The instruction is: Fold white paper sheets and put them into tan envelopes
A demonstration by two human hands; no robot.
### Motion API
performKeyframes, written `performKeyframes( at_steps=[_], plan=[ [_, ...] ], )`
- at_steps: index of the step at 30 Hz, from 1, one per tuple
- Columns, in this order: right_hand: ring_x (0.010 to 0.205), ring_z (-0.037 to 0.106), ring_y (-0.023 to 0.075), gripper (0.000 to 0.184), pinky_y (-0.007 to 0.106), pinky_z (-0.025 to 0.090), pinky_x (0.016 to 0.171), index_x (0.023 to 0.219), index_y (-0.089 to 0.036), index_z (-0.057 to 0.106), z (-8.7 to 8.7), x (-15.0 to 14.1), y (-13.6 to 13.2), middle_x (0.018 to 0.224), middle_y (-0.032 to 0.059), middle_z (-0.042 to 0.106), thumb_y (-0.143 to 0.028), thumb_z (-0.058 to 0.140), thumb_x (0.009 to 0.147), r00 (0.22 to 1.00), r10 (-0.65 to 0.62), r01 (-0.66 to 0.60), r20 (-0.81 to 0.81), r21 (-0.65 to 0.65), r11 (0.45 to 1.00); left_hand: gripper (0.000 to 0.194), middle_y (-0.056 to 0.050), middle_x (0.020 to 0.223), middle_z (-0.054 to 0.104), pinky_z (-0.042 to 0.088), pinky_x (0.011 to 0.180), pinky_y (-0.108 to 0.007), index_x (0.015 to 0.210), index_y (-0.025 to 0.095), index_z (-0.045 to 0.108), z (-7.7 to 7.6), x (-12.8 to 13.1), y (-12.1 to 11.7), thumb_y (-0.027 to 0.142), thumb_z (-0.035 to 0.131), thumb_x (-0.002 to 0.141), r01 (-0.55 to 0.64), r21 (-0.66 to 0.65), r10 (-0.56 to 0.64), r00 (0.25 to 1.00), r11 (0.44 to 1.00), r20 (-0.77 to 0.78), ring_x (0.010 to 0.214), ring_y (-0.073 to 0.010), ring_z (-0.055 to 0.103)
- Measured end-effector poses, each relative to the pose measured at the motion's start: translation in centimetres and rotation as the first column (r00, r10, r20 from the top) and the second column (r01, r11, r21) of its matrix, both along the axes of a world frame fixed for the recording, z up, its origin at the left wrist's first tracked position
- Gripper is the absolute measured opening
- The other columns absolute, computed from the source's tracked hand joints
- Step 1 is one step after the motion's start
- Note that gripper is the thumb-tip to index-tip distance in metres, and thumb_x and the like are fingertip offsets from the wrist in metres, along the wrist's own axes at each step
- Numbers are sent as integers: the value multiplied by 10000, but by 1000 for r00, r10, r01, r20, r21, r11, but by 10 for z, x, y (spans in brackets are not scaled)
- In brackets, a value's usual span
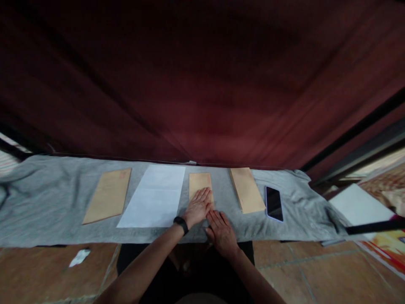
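Observation:
A brown paper envelope [198,180] lies lengthwise in front of me on the grey cloth. My left hand [199,206], with a black band [181,225] at the wrist, rests flat on its lower part, fingers stretched out. My right hand [221,232] is spread palm down at the envelope's near right corner, its fingertips close to the left hand; whether they touch the paper is hard to see. To the left is a large white sheet [153,196] with a faint crease across it. On the right sits a stack of brown envelopes [248,190].
Another brown envelope or small pile [109,194] lies at the far left. A phone [274,203] is right of the stack. The grey cloth [53,198] covers the narrow table, with a dark red curtain [196,105] behind. Tiled floor [284,274] shows below, with a scrap [79,257].

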State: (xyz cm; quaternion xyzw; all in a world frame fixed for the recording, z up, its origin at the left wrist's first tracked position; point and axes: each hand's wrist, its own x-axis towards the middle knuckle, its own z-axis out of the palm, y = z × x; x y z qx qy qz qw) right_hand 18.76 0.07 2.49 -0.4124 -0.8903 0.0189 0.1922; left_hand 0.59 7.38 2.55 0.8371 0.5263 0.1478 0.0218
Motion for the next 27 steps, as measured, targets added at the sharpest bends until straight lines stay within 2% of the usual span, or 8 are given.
performKeyframes(
  at_steps=[6,10,15,17,20,22,25,27],
  plan=[
    [1393,453,212,548,417,295,1202,1531,-187,361,5,1,0,1513,65,485,-375,464,1026,1000,-2,2,-24,-18,1000,588,-136,1590,361,200,1219,-469,1550,110,291,-11,-2,29,362,277,1020,-136,22,136,991,990,3,1497,-243,269],
    [1389,457,218,537,423,281,1203,1512,-201,398,2,-2,1,1506,66,495,-398,483,1020,997,-15,10,-75,-67,998,576,-103,1592,368,176,1226,-446,1542,138,335,-5,-1,41,364,273,1016,-224,-36,222,973,974,-62,1504,-244,249],
    [1381,461,219,549,425,288,1195,1515,-224,393,6,-2,3,1511,65,490,-421,495,1013,994,-24,11,-111,-112,994,553,-87,1599,357,181,1210,-522,1523,162,386,9,2,60,338,278,1010,-215,-47,210,972,975,-103,1499,-294,249],
    [1378,460,215,535,423,284,1195,1510,-236,396,10,-3,3,1513,55,491,-417,488,1016,991,-29,11,-133,-133,991,547,-86,1600,354,193,1202,-540,1517,164,397,10,1,59,325,269,1010,-197,-43,192,976,980,-106,1492,-302,265],
    [1343,488,214,454,412,314,1174,1446,-254,478,17,-6,5,1478,35,533,-362,504,1006,984,-65,34,-165,-184,982,548,-102,1579,391,229,1194,-519,1514,151,399,1,-2,34,321,285,1005,-158,-20,156,983,987,-92,1482,-287,295],
    [1274,538,234,395,409,388,1105,1378,-245,545,20,-11,8,1419,48,583,-296,512,988,968,-182,141,-173,-225,964,548,-130,1556,422,253,1188,-499,1496,128,424,-11,-6,1,331,311,1000,-164,17,165,984,986,-68,1478,-281,307],
    [1140,592,291,384,441,458,983,1321,-196,586,24,-23,16,1300,121,635,-234,523,944,892,-427,376,-149,-278,884,545,-160,1547,428,272,1172,-535,1489,126,435,-29,-11,-55,324,321,995,-248,108,251,968,963,-14,1479,-297,303],
    [1076,601,306,370,451,467,946,1255,-169,618,24,-32,25,1199,148,655,-197,556,892,843,-518,456,-146,-319,831,552,-153,1552,422,292,1165,-535,1523,144,378,-36,-12,-83,278,303,992,-248,144,248,969,958,20,1482,-286,300]
  ],
)
